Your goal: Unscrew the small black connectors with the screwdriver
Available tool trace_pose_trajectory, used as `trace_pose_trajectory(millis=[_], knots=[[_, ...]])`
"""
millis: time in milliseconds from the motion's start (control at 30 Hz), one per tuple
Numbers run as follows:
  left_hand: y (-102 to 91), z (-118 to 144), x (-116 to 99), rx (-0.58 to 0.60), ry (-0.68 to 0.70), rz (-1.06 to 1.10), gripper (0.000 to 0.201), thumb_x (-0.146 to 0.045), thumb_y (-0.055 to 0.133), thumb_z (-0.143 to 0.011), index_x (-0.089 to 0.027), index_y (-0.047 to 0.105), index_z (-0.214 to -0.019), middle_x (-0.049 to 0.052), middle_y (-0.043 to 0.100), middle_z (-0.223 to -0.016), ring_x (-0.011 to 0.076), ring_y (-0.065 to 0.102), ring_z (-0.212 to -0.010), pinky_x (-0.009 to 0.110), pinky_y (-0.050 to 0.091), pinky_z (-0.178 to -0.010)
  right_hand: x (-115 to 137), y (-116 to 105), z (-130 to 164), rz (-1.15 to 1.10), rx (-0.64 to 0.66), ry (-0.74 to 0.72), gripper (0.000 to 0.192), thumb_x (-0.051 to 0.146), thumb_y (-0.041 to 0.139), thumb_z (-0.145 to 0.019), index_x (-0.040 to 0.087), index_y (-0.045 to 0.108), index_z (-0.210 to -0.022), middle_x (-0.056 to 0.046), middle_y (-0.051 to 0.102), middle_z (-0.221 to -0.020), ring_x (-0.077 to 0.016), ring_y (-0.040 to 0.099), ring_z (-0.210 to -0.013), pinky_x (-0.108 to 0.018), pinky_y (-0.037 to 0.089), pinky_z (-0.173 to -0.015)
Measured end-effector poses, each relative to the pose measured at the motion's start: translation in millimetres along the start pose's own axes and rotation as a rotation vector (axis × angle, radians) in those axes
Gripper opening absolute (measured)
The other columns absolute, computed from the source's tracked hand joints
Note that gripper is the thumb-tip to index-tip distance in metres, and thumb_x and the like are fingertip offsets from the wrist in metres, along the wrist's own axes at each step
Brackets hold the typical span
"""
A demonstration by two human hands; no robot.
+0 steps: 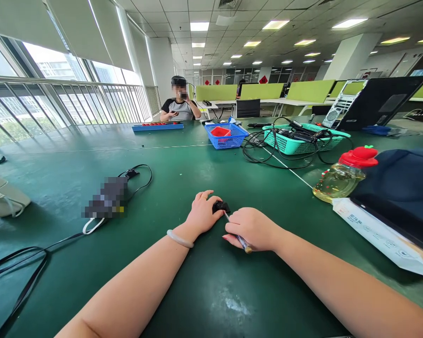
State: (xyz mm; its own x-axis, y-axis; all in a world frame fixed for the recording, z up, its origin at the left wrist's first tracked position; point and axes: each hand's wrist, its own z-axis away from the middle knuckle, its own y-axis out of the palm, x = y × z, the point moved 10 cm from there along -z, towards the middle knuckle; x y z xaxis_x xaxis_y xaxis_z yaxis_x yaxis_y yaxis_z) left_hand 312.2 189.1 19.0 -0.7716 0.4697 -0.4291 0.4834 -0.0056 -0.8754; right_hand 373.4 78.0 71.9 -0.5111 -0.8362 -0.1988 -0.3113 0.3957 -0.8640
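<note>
Green table (183,291) bears blue basket (226,136), teal basket (296,143), oil bottle (341,178)

- Our left hand (201,213) presses a small black part (221,206) against the green surface (183,286).
- Our right hand (253,229) grips a thin tool (238,235), tip touching the part.
- An oil bottle (341,178) lies right of both hands.

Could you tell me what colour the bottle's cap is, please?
Red: the bottle's cap shows clearly in the head view.

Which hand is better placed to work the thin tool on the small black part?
Probably the right hand: it already grips the thin tool, tip at the small black part. The left hand steadies that part.
</note>
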Motion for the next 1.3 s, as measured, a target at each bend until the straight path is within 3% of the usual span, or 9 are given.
trace_pose_trajectory(millis=[767, 1300], knots=[[-3.7, 3, 2, -0.011, -0.028, 0.047, 0.034, -0.029, 0.067, -0.082, -0.026, 0.065, -0.116, 0.008, 0.051, -0.138, 0.0288, 0.038, -0.133, 0.049, 0.032, -0.115, -8, 4, 4, -0.037, -0.064, 0.005, 0.033, 0.03, 0.049, -0.093, 0.019, 0.052, -0.061, 0.001, 0.049, -0.057, -0.0134, 0.04, -0.055, -0.029, 0.025, -0.057], [-2.0, 1, 5, -0.015, -0.039, 0.05, 0.032, -0.029, 0.067, -0.082, -0.029, 0.067, -0.114, 0.007, 0.053, -0.134, 0.029, 0.039, -0.132, 0.05, 0.035, -0.113, -7, -13, 5, -0.03, -0.085, -0.012, 0.04, 0.034, 0.047, -0.096, 0.02, 0.052, -0.058, 0.002, 0.048, -0.054, -0.0138, 0.036, -0.053, -0.03, 0.021, -0.056]])
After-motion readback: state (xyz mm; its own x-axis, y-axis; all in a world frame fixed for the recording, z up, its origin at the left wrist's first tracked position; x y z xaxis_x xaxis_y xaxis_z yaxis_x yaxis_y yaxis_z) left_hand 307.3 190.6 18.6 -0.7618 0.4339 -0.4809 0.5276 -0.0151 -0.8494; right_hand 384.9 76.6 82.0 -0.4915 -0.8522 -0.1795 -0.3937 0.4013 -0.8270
